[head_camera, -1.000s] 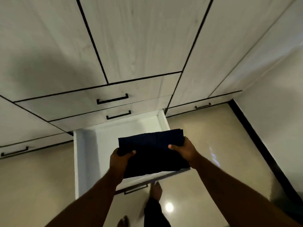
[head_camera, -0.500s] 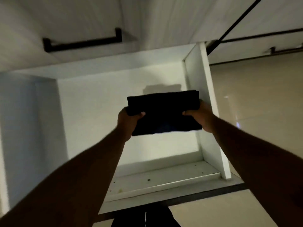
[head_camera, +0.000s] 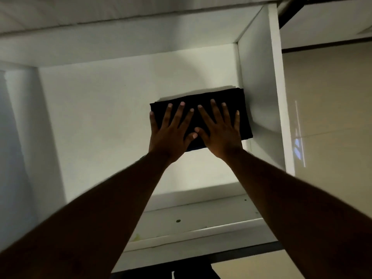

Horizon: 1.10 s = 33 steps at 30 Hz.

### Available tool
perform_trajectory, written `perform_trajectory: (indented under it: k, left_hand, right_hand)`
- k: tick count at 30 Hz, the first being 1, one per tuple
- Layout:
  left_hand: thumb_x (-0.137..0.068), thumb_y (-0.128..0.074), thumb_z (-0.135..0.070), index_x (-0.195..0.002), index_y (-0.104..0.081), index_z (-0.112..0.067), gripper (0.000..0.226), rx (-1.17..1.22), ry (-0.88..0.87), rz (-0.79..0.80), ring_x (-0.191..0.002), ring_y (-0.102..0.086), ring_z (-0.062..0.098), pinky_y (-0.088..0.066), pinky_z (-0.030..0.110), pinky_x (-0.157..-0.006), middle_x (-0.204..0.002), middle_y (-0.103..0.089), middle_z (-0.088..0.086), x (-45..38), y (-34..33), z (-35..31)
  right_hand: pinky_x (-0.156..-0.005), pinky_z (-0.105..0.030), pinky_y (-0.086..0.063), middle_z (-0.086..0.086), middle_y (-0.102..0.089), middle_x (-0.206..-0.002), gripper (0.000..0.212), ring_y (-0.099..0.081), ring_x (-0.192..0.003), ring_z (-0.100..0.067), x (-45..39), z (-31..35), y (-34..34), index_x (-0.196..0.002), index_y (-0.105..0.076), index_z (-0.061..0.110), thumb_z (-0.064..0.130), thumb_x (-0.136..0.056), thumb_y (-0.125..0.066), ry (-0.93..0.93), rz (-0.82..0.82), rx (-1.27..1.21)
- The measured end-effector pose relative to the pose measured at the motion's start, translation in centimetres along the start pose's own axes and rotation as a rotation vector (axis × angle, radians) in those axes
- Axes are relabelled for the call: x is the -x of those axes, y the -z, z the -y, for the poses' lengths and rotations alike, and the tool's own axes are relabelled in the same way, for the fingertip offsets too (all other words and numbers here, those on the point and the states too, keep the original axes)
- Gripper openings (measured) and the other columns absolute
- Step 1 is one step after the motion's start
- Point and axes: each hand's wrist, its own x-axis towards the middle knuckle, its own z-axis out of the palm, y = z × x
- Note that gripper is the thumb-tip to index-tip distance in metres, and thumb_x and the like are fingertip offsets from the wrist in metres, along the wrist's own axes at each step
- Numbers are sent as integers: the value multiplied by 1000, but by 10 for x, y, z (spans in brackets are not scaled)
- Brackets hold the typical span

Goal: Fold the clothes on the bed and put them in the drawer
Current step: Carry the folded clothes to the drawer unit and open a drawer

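One folded dark garment (head_camera: 244, 115) lay in the single open white drawer (head_camera: 259, 93), flat on its floor against the right wall — nothing else showed inside. Two hands pressed it down side by side: the left hand (head_camera: 171, 131) and right hand (head_camera: 220, 133), fingers spread flat, thumbs touching.

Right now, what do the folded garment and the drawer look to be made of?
Garment: dark, matte fabric, probably soft cloth; its stacked folded edges show at the right. Drawer: white, smooth, faintly glossy board, likely laminate; flat panels, square edges. Both hands, left and right, press flat on the garment.
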Motion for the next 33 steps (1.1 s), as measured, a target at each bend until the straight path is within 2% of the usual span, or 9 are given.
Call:
perform_trajectory:
  k: [4, 7, 9, 12, 15, 20, 25, 28, 33]
  left_hand:
    - [-95, -17, -63, -152, 9, -34, 69, -46, 21, 138, -148, 11, 28, 4, 62, -113, -162, 12, -1, -3, -26, 10]
    - [-95, -22, -62, -151, 15, -34, 72, -70, 63, 285, -147, 16, 28, 4, 63, -111, -160, 19, -4, -11, 5, 2]
    - [-95, -38, -55, -153, 7, -29, 78, -104, 119, 319, -148, 9, 31, -2, 64, -112, -162, 9, -1, -4, 53, -12]
    - [-93, -53, -34, -154, -5, -24, 79, -46, 143, 289, -144, -15, 30, -26, 53, -108, -159, -16, 3, 40, 162, -58]
    - [-96, -51, -26, -154, -2, -26, 76, -34, -9, 333, -138, -28, 27, -37, 46, -100, -157, -22, 3, 112, 292, -126]
    - [-92, -56, -35, -152, -13, -31, 74, -144, -332, 303, -136, -30, 24, -43, 43, -95, -153, -26, -1, 206, 428, -238]
    - [-92, -56, -34, -136, -42, -29, 46, -101, -607, 285, -136, -29, 23, -41, 44, -100, -149, -31, -1, 301, 492, -343]
    - [-89, -59, -29, -134, -43, -27, 48, -106, -827, 263, -132, -33, 24, -42, 45, -96, -145, -35, -1, 360, 503, -405]
    - [-90, -56, -17, -131, -45, -26, 43, -190, -1107, 293, -124, -43, 24, -45, 43, -92, -136, -46, -1, 464, 493, -496]
  right_hand:
    - [-111, -64, 2, -4, -4, -162, 66, -2, -148, -34, -3, -10, -35, -152, -4, 38, 65, -93, -19, 7, 21, 38]
    - [-112, -63, 7, 1, 11, -161, 64, 11, -148, -29, -6, -4, -5, -150, 7, 42, 63, -95, -19, -49, 158, 24]
    - [-114, -62, 5, 5, 14, -161, 62, 13, -147, -27, 11, 1, 41, -149, 9, 43, 60, -97, -20, -101, 230, -21]
    - [-114, -59, -13, 3, 2, -162, 60, 3, -148, -26, 79, 18, 146, -152, -7, 36, 46, -99, -33, -178, 230, -177]
    - [-112, -55, -26, -2, -9, -161, 60, -6, -148, -26, 191, 33, 274, -152, -18, 29, 37, -98, -44, -235, 201, -179]
    - [-102, -51, -37, -5, -20, -156, 58, -17, -143, -28, 371, 51, 417, -147, -28, 25, 29, -94, -50, -398, 162, -129]
    - [-95, -44, -40, -6, -39, -141, 49, -36, -130, -28, 530, 83, 467, -139, -37, 23, 28, -92, -51, -813, 33, -276]
    - [-92, -41, -42, -8, -49, -130, 47, -45, -123, -29, 616, 99, 478, -136, -41, 22, 31, -91, -53, -1000, -41, -331]
    - [-91, -43, -45, -8, -48, -129, 42, -45, -122, -30, 767, 116, 466, -130, -46, 18, 29, -91, -56, -1302, -152, -404]
